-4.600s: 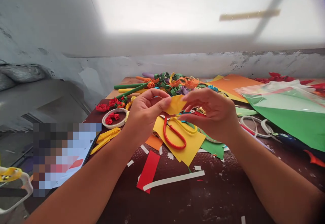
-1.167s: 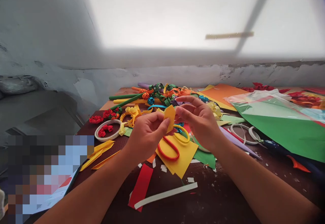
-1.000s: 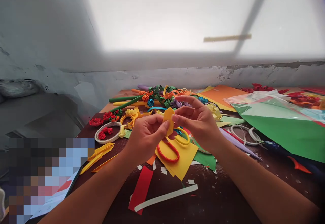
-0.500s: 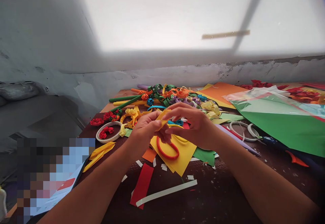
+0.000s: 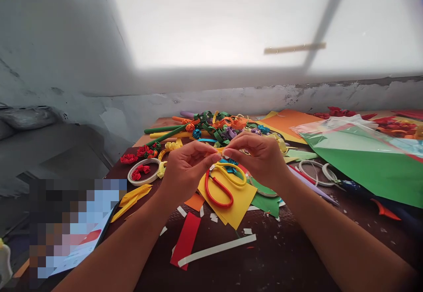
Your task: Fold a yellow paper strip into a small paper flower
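Between my two hands, above the middle of the table, is a small yellow paper strip (image 5: 220, 150), mostly covered by fingers. My left hand (image 5: 188, 164) pinches its left end between thumb and fingertips. The right end is pinched the same way by my right hand (image 5: 256, 153), with the fingertips of both hands nearly touching. Below them, scissors (image 5: 220, 190) with one red and one yellow handle lie on yellow paper sheets (image 5: 243, 199). A blue paper flower (image 5: 230, 166) shows just under my right hand.
Paper flowers and rolled stems (image 5: 161, 129) are heaped at the back. A tape roll (image 5: 143, 171) sits left, near a tablet (image 5: 79, 239). Green paper (image 5: 360, 168) under clear plastic lies right. In front are a red strip (image 5: 185, 241) and a white strip (image 5: 216, 250).
My right hand has closed from a looser, spread pose into a pinch on the yellow strip. Both hands now face each other tip to tip, leaving more of the scissors visible.
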A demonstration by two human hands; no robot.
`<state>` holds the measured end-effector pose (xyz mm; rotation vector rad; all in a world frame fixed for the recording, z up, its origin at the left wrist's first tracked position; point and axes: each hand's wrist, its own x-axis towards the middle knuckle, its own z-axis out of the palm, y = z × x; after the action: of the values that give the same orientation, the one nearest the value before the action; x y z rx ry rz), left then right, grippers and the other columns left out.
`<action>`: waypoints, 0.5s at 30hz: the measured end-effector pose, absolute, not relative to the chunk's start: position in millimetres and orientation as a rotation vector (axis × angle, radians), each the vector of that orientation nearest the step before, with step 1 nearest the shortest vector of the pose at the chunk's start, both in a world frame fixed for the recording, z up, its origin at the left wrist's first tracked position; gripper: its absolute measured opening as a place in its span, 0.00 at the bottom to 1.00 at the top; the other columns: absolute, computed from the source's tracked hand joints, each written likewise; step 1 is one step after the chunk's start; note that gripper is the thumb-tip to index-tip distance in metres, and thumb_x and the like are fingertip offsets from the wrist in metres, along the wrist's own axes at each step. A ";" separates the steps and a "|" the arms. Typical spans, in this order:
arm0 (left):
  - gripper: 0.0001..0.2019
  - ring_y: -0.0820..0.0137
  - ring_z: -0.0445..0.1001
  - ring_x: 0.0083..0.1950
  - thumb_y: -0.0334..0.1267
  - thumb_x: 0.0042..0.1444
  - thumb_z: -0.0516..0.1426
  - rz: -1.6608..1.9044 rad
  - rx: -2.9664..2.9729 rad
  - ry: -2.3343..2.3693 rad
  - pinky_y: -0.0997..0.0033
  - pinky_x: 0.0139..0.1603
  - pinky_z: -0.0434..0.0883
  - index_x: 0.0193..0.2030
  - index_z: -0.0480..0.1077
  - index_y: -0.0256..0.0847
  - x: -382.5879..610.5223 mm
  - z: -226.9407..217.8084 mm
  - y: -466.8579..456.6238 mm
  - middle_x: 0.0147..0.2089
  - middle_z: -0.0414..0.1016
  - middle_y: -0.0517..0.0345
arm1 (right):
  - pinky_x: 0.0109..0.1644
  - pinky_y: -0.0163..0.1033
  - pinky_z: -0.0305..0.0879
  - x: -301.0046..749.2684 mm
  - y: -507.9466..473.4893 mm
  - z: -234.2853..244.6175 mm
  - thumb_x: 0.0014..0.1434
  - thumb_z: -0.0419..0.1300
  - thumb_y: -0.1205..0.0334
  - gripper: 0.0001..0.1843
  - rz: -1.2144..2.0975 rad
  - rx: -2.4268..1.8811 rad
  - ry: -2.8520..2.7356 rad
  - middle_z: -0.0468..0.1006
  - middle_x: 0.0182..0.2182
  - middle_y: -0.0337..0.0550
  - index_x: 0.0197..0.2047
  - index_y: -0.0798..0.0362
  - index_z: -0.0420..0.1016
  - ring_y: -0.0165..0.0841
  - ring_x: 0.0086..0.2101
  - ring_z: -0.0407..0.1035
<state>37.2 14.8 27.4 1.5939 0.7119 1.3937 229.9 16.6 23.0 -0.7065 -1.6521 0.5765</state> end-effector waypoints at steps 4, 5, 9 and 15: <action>0.05 0.70 0.82 0.34 0.36 0.55 0.68 1.426 1.614 0.737 0.71 0.40 0.79 0.35 0.79 0.38 38.3 27.5 11.6 0.31 0.83 0.58 | 0.38 0.38 0.75 226.2 16.1 19.3 0.52 0.76 0.59 0.13 0.870 -0.710 -1.503 0.84 0.32 0.40 0.42 0.49 0.84 0.32 0.32 0.78; 0.05 0.69 0.82 0.34 0.35 0.54 0.69 1.440 1.619 0.759 0.71 0.40 0.79 0.36 0.79 0.39 38.3 27.5 11.0 0.31 0.83 0.58 | 0.39 0.39 0.76 225.3 16.2 18.9 0.52 0.76 0.57 0.14 0.950 -0.721 -1.489 0.84 0.33 0.41 0.42 0.49 0.85 0.33 0.34 0.78; 0.05 0.69 0.82 0.34 0.34 0.53 0.70 1.489 1.659 0.840 0.72 0.38 0.79 0.36 0.81 0.39 38.7 27.4 10.1 0.32 0.84 0.58 | 0.40 0.41 0.77 222.2 17.5 21.2 0.44 0.79 0.53 0.16 1.127 -0.772 -1.395 0.86 0.32 0.43 0.35 0.50 0.87 0.36 0.33 0.79; 0.04 0.68 0.84 0.36 0.34 0.51 0.71 1.479 1.527 0.830 0.69 0.44 0.81 0.35 0.83 0.40 40.5 28.4 10.2 0.34 0.86 0.57 | 0.36 0.37 0.76 222.7 19.2 24.1 0.38 0.82 0.56 0.17 1.211 -0.797 -1.255 0.84 0.27 0.42 0.32 0.52 0.87 0.31 0.28 0.75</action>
<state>40.5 10.2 28.4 1.5271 0.8296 1.4785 222.7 19.2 24.1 -0.7966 -1.2546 1.2113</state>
